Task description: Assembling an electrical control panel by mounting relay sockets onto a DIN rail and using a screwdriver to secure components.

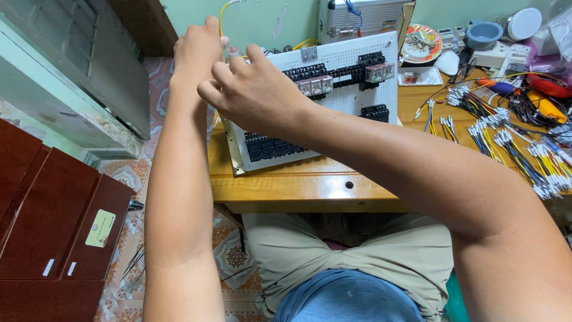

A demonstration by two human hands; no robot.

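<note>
At the panel's top left corner: both hands are met
Left hand: pinched shut on yellow wire
Right hand: fingers curled, hold unclear
White perforated panel: best kept steadied on tabletop while wire is seated

A pale green painted wall rises behind the honey-coloured wooden table. Patterned floor tiles lie below. Dark reddish-brown wooden cabinets stand left.

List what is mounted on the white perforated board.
On the white perforated board: black terminal blocks, clear relays. Both hands, left hand and right hand, cover its top-left corner.
</note>
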